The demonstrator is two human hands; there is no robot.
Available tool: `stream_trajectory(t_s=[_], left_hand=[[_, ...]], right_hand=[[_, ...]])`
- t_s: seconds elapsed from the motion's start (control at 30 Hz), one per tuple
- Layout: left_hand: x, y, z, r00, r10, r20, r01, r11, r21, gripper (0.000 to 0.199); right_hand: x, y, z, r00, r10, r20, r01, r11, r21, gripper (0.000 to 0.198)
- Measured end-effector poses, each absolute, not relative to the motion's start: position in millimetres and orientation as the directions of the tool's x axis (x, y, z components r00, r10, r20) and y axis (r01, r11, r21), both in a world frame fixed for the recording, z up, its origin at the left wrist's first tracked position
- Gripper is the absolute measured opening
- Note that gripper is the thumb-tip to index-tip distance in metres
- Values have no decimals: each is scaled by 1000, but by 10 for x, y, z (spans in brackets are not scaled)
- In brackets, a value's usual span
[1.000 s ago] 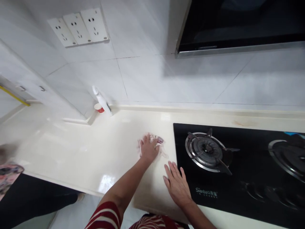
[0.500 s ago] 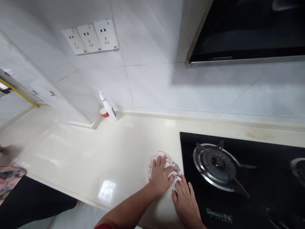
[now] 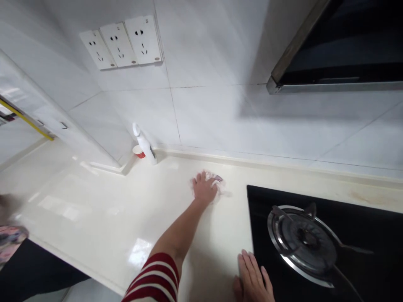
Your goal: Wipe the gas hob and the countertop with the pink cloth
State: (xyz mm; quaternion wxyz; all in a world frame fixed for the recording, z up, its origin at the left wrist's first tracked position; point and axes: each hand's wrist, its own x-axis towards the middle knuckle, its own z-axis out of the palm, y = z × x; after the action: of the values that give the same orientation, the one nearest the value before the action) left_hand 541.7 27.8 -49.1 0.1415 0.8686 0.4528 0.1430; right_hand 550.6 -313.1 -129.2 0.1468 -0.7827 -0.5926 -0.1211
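My left hand [image 3: 204, 188] is stretched forward, pressing a pale, crumpled cloth [image 3: 218, 179] against the cream countertop [image 3: 176, 197]. The cloth is slightly blurred and mostly covered by the palm and fingers. My right hand [image 3: 254, 279] holds nothing. It rests with its fingers extended over the counter's front part, beside the left edge of the black gas stove [image 3: 333, 224].
A white spray bottle [image 3: 145, 144] and a red-and-white paper cup [image 3: 139, 151] stand in the back corner below wall sockets [image 3: 121, 44]. A dark range hood [image 3: 346, 50] juts out at upper right. Another person's patterned clothing [image 3: 12, 243] shows at far left.
My left hand has slid the cloth away from me toward the wall. My right hand has come off the cloth and moved back beside the stove. The view has shifted slightly left.
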Motion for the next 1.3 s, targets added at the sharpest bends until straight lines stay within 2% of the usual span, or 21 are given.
stream_trajectory(t_s=[0.13,0.23,0.5,0.67,0.8,0.93,1.0,1.13,1.3], left_hand=[[4824,591,-431,409,907,104,833,-417,364,40],[4362,487,-432,338,935,104,870,-353,345,43],[3113,-806,-447,350,929,122,888,-370,274,43],[2307,-1456,-470,229,959,167,942,-262,208,41],[2092,-1484,-479,88,980,179,972,-124,200,36],[2403,-1197,-442,-9,986,169,972,-31,233,36],[2685,-1038,-419,15,991,135,964,-50,262,38],[3278,-995,-406,222,972,77,913,-235,334,47],[3616,-1762,-521,526,846,88,757,-513,404,52]], right_hand=[[5501,-3140,-1270,278,893,355,961,-259,-100,71],[5498,-3146,-1216,283,883,374,959,-255,-122,72],[5464,-3162,-1004,274,880,388,957,-211,-198,72],[5435,-3151,-977,273,867,418,955,-192,-227,70],[5412,-3144,-963,279,856,435,954,-198,-224,69],[5395,-3150,-942,268,868,418,957,-188,-222,69],[5395,-3161,-940,273,872,406,954,-192,-229,70],[5412,-3194,-959,261,885,386,956,-183,-228,71],[5447,-3223,-994,247,889,386,959,-165,-232,71]])
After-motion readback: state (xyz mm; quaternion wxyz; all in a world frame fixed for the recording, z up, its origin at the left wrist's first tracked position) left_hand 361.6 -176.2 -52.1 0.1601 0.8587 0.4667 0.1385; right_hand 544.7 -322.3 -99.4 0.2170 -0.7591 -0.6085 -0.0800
